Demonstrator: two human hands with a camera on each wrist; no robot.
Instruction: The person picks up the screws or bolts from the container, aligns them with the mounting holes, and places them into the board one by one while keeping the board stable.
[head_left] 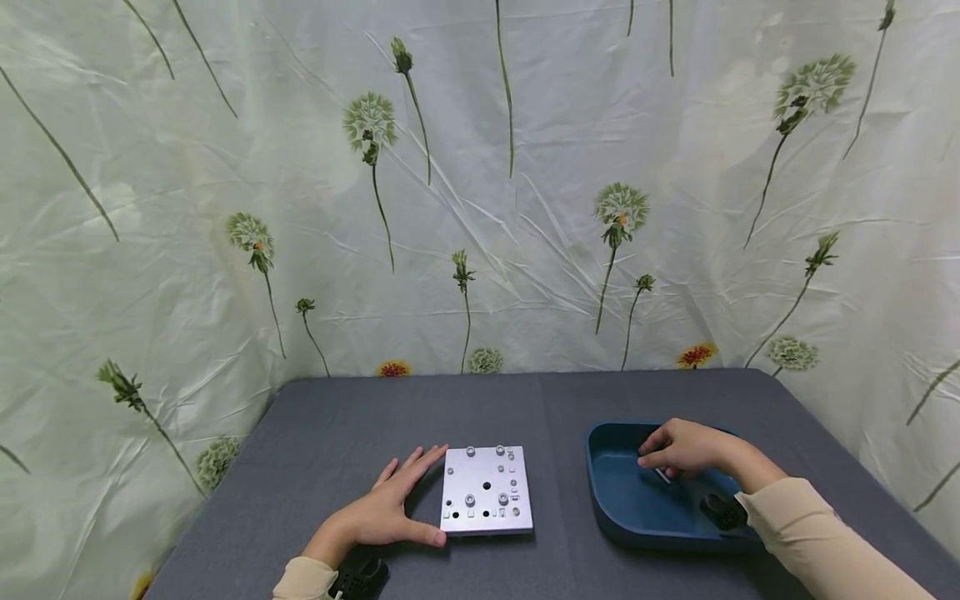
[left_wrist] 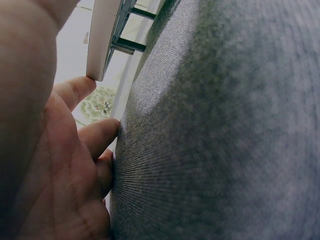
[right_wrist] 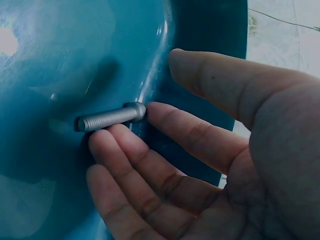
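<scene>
A square silver metal plate [head_left: 468,471] lies on the table, with bolts and small fittings on its top. Threaded bolt shanks [left_wrist: 131,45] stick out of its underside in the left wrist view. Along the plate's left edge my left hand [head_left: 386,508] is spread, thumb at the near corner and index fingertip at the far one. Inside the blue tray [head_left: 637,533], my right hand [head_left: 693,447] reaches down to a grey bolt [right_wrist: 107,119] with a knurled round head. Its fingertips touch the bolt at head and shank, while the thumb stands apart from it.
The table [head_left: 360,408] has a dark grey cover, and the tray stands right of the plate. Behind it hangs a pale curtain [head_left: 525,275] printed with dandelions. Black wrist devices [head_left: 360,577] sit at both cuffs.
</scene>
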